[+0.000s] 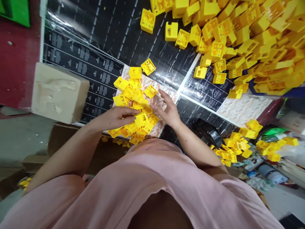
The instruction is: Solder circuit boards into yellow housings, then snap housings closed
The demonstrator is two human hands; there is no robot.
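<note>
A loose pile of small yellow plastic boxes, open on one side, lies on a pale printed sheet in front of me. My left hand reaches in from the left, its thumb and fingers closed at the edge of one yellow box. The fingertips are partly hidden against it. At the right side of the pile is my right hand, fingers apart and holding nothing. Its thumb is close to the boxes, and a single yellow box lies just beyond its fingertips.
A large heap of yellow boxes covers the far right of the black-covered table. To the left stands a beige block. A black tray-like object and more yellow boxes are at the right. Below the table edge sits a cardboard box.
</note>
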